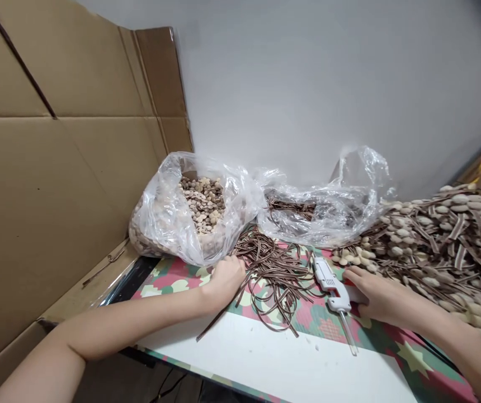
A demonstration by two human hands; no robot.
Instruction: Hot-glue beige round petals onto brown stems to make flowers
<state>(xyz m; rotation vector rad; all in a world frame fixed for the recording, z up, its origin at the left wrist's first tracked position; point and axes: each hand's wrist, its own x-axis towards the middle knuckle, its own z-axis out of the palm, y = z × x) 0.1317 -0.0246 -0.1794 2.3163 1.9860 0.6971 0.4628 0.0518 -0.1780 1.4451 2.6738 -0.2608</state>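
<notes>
My left hand (226, 283) is closed at the left edge of a tangled pile of thin brown ribbon strips (272, 268). One strip (212, 324) trails from beneath it onto the white board. At the right, my right hand (372, 294) is wrapped round the handle of a white hot glue gun (328, 277). A clear glue stick (349, 336) sticks out of the gun toward the near edge. Most fingertips of both hands are hidden.
Behind my left hand stands a clear plastic bag (160, 212) full of small beige padded pieces (204, 207). Another plastic bag (333, 212) holds brown strips. Beige pieces with ribbons (446, 240) are heaped at the right. Cardboard (76, 179) walls the left side; a patterned cover (328, 329) lies on the table.
</notes>
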